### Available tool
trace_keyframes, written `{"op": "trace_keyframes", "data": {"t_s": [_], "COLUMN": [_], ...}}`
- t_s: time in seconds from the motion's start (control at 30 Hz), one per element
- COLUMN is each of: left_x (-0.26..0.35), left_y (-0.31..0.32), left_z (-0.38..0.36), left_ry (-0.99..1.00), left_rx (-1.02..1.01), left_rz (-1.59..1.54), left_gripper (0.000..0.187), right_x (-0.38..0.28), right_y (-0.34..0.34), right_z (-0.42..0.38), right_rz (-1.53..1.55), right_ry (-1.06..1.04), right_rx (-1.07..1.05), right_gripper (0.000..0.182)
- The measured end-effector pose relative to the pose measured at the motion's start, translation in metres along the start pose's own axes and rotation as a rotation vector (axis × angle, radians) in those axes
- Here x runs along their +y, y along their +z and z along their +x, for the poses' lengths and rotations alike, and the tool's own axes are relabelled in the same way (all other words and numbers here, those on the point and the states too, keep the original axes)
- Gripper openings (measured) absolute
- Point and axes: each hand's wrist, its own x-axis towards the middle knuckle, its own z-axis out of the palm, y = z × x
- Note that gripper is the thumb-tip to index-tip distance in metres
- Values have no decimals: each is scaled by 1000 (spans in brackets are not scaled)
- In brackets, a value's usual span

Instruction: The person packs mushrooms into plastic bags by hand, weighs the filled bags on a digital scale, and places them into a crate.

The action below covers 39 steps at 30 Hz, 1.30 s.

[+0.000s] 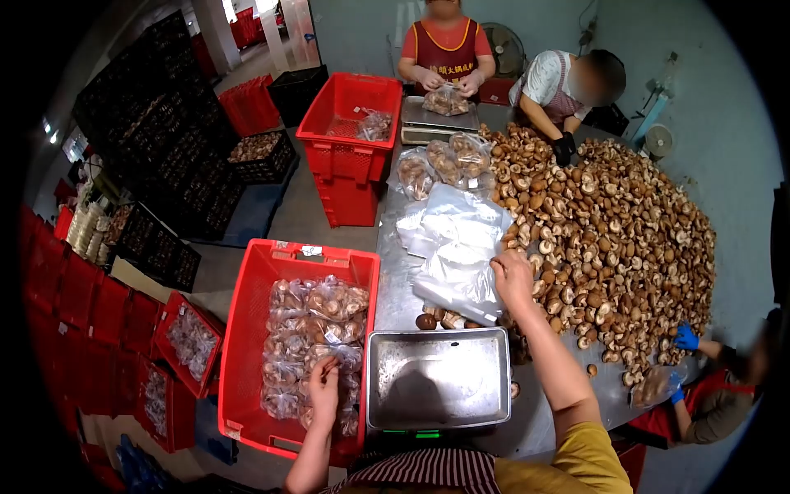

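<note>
My left hand [323, 393] is over the red crate [234, 362], its fingers curled together above the bagged mushrooms [309, 325]. Whether anything is in those fingers is hidden. The clear bags of mushrooms fill the crate in rows, some with small white labels. At the right edge of a pile of clear plastic bags [461, 239], my right hand [512, 276] has its fingers bent onto the plastic. Between my arms a metal tray [440, 379] sits on a scale with green lit digits, with only a shadow in it.
A big heap of shiitake mushrooms [617, 239] covers the table's right side. Filled bags [444, 162] lie beyond the plastic. Across the table, one person handles a bag over another scale [440, 115]; others work at the heap. Red crates [350, 115] stand at left.
</note>
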Motion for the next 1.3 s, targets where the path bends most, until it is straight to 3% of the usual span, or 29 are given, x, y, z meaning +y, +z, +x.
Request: {"op": "trace_keyframes", "data": {"t_s": [0.07,0.13,0.2,0.33,0.43,0.53,0.57,0.6,0.67,0.7,0.87,0.93,0.97,1.0,1.03,1.13,1.2,1.23,1.27,1.3], "left_x": [22,29,40,49,77,90,94,97,99,97,55,40,42,28,8,-21,61,48,48,50], "left_y": [19,34,45,59,76,98,101,103,104,104,121,132,136,143,155,182,184,192,196,200], "left_z": [1,4,0,-5,-9,-2,-2,-2,-1,-1,20,32,38,47,63,96,82,90,95,100], "left_ry": [59,90,86,79,-94,-110,-104,-124,-145,-165,-263,-31,-18,-22,249,615,-249,-318,-318,-332], "left_rx": [-58,-125,-174,-251,-426,-548,-544,-534,-525,-524,-508,-430,-395,-400,-285,-103,-437,-468,-471,-581], "left_rz": [-2,-58,-88,-103,-323,-341,-343,-317,-286,-277,-223,118,234,237,338,547,140,83,86,129], "left_gripper": [25,25,24,22,23,29,29,28,28,30,39,51,69,69,79,98,99,95,95,84], "right_x": [5,-9,-19,-28,-44,-56,-46,-40,-31,-28,-7,-2,1,4,9,-1,13,23,32,39], "right_y": [-3,-22,-31,-49,-45,-36,-29,-23,-15,-15,24,36,42,47,51,53,74,88,99,109], "right_z": [4,21,22,39,23,-3,-9,-16,-28,-31,-58,-56,-52,-46,-41,-23,-16,-12,-11,-10], "right_rz": [31,196,213,548,479,325,270,272,42,3,-71,-58,-57,-78,-101,-158,-169,-181,-180,-121], "right_ry": [-21,33,59,384,312,161,136,130,227,249,261,269,271,248,228,359,398,434,437,395], "right_rx": [10,208,145,164,-126,-86,-88,-87,-160,-313,-385,-239,-240,-290,-339,-470,-567,-666,-665,-621], "right_gripper": [7,9,10,10,10,17,30,30,51,66,69,72,72,72,72,71,64,58,58,50]}}
